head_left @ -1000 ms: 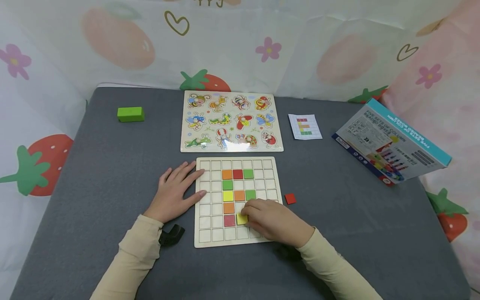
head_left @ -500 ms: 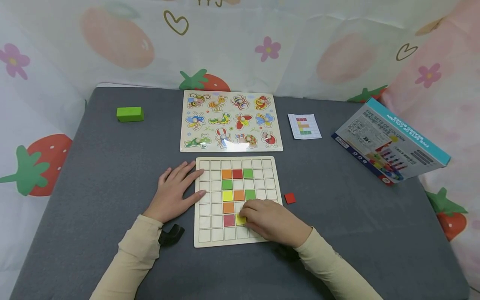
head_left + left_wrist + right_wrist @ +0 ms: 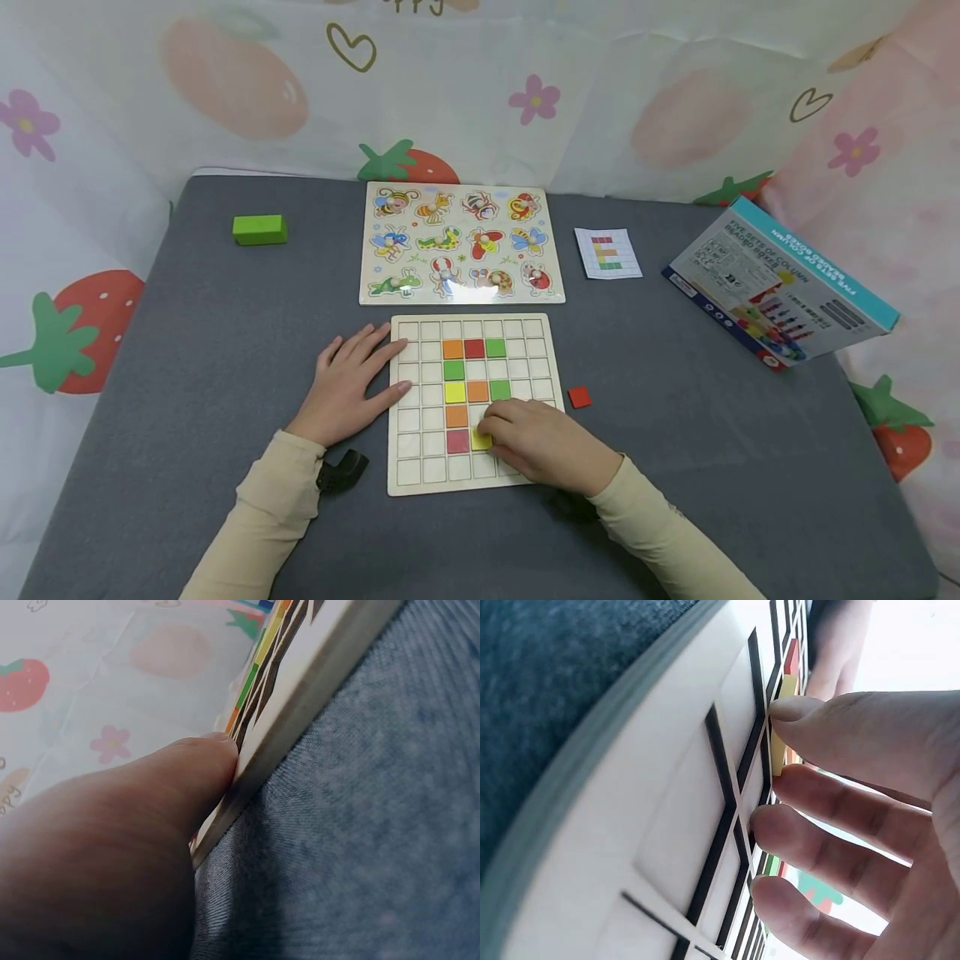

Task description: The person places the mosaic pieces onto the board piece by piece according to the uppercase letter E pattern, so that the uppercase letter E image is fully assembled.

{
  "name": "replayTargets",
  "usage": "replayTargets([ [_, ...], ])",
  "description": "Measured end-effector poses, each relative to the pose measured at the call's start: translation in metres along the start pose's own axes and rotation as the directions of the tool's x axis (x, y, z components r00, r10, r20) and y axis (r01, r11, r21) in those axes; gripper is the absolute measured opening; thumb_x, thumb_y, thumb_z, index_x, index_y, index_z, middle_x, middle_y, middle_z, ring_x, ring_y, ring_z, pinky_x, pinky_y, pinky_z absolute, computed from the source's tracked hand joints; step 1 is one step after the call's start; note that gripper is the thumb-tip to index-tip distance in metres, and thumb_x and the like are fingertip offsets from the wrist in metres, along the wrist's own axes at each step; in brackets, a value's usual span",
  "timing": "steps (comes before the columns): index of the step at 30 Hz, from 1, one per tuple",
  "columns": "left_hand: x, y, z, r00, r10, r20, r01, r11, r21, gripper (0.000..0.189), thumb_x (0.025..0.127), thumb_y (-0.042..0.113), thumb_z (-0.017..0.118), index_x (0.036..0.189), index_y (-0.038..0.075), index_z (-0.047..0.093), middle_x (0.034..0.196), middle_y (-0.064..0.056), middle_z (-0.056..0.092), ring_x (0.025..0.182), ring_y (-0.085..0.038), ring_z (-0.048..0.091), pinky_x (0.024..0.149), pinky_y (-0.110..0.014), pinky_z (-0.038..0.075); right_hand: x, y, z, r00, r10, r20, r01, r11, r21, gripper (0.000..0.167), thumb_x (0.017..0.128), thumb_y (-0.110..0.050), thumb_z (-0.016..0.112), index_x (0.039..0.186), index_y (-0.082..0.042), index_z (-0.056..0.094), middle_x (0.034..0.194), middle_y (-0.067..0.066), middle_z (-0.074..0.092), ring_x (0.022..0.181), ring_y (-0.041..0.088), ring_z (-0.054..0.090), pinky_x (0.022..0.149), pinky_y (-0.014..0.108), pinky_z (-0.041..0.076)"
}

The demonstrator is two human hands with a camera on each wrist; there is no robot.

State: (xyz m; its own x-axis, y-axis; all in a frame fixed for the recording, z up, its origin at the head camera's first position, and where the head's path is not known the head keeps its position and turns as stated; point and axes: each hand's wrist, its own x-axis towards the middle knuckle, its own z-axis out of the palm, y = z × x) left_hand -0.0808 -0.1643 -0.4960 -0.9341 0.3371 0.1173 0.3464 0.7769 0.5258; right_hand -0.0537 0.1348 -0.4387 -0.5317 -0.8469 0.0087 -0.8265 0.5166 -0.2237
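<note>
A white grid board (image 3: 420, 472) lies in front of the person, with orange, red, green, yellow and pink square tiles in its cells. My right hand (image 3: 551, 442) is over the lower part and pinches a yellow tile (image 3: 481, 439) beside the pink tile (image 3: 457, 442). In the right wrist view, thumb and index finger meet the yellow tile (image 3: 778, 754) at its edges, close on the grid; the other fingertips hang by the board. Spread fingers of my left hand (image 3: 347, 390) rest on the board's left edge, and its thumb (image 3: 214, 761) touches that rim.
A loose red tile (image 3: 579, 397) lies right of the board. Behind it are an insect picture puzzle (image 3: 462, 243) and a small card with a coloured pattern (image 3: 609, 253). A green block (image 3: 259, 230) stands back left, a printed box (image 3: 780, 287) at the right.
The yellow tile and the right fingers have shifted very slightly left and settled against the cell next to the pink tile. The left hand stays put.
</note>
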Motion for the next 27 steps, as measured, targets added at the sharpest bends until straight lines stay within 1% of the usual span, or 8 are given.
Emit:
replayTargets([
  [7,0.000,0.001,0.001,1.000,0.003,-0.010,-0.003,1.000,0.001,0.061,0.091,0.047,0.061,0.144,0.020,0.046,0.154,-0.009,0.033,0.144,-0.030,0.022,0.113,-0.057,0.009,0.000,-0.002,-0.001,1.000,0.003,0.003,-0.002,1.000,-0.014,0.022,0.091,-0.021,0.067,0.112,-0.017,0.064,0.106,-0.005,0.060,0.094,0.009,0.058,0.077,0.026,0.052],
  [12,0.000,0.001,0.001,1.000,0.004,-0.012,-0.004,1.000,0.002,0.061,0.091,0.047,0.061,0.143,0.020,0.046,0.154,-0.010,0.033,0.144,-0.030,0.022,0.113,-0.058,0.009,0.001,-0.002,-0.002,1.000,-0.011,0.001,0.011,1.000,-0.009,0.021,0.091,-0.022,0.066,0.111,-0.016,0.064,0.106,-0.005,0.060,0.094,0.009,0.058,0.078,0.026,0.052],
  [14,0.000,0.001,0.000,1.000,0.004,-0.011,-0.004,1.000,-0.001,0.062,0.090,0.046,0.061,0.144,0.019,0.046,0.154,-0.010,0.032,0.144,-0.030,0.021,0.113,-0.058,0.008,0.000,0.001,-0.003,1.000,-0.025,-0.009,0.025,1.000,0.001,0.020,0.091,-0.020,0.066,0.111,-0.016,0.064,0.105,-0.004,0.061,0.093,0.009,0.058,0.079,0.025,0.052],
  [17,0.000,0.000,0.000,1.000,0.000,-0.002,0.000,1.000,-0.007,0.062,0.091,0.046,0.061,0.144,0.019,0.045,0.155,-0.010,0.031,0.145,-0.030,0.021,0.114,-0.057,0.008,-0.004,0.009,-0.007,0.998,-0.028,-0.048,0.029,0.999,0.014,0.019,0.090,-0.017,0.066,0.109,-0.016,0.064,0.104,-0.004,0.061,0.092,0.010,0.059,0.080,0.024,0.052],
  [19,0.000,0.000,0.001,1.000,0.000,0.002,0.000,1.000,-0.008,0.062,0.091,0.046,0.061,0.144,0.020,0.045,0.155,-0.010,0.031,0.145,-0.030,0.020,0.114,-0.058,0.008,-0.010,0.017,-0.010,0.996,-0.006,-0.084,0.007,1.000,0.011,0.020,0.089,-0.013,0.067,0.109,-0.015,0.065,0.104,-0.003,0.061,0.091,0.010,0.059,0.080,0.024,0.052],
  [23,-0.001,0.000,0.001,1.000,-0.001,0.006,0.002,1.000,-0.006,0.062,0.091,0.046,0.061,0.144,0.020,0.044,0.155,-0.009,0.030,0.145,-0.030,0.020,0.114,-0.057,0.008,-0.025,0.037,-0.021,0.986,0.083,-0.142,-0.084,0.996,0.001,0.022,0.086,-0.006,0.068,0.107,-0.011,0.065,0.105,0.000,0.061,0.089,0.012,0.059,0.077,0.027,0.053],
  [25,-0.001,-0.001,0.001,1.000,-0.001,0.004,0.001,1.000,-0.004,0.062,0.091,0.047,0.061,0.144,0.020,0.045,0.155,-0.009,0.031,0.145,-0.030,0.020,0.114,-0.057,0.008,-0.034,0.046,-0.026,0.980,0.140,-0.141,-0.140,0.990,0.011,0.023,0.085,-0.004,0.069,0.108,-0.010,0.066,0.106,0.001,0.062,0.090,0.012,0.059,0.077,0.029,0.054],
  [27,0.000,-0.001,0.000,1.000,0.000,0.002,0.000,1.000,-0.002,0.062,0.091,0.047,0.061,0.144,0.020,0.045,0.155,-0.009,0.031,0.145,-0.030,0.020,0.114,-0.057,0.008,-0.043,0.054,-0.029,0.974,0.196,-0.115,-0.193,0.980,0.042,0.024,0.086,-0.004,0.069,0.110,-0.009,0.066,0.108,0.001,0.061,0.092,0.012,0.058,0.078,0.030,0.054],
])
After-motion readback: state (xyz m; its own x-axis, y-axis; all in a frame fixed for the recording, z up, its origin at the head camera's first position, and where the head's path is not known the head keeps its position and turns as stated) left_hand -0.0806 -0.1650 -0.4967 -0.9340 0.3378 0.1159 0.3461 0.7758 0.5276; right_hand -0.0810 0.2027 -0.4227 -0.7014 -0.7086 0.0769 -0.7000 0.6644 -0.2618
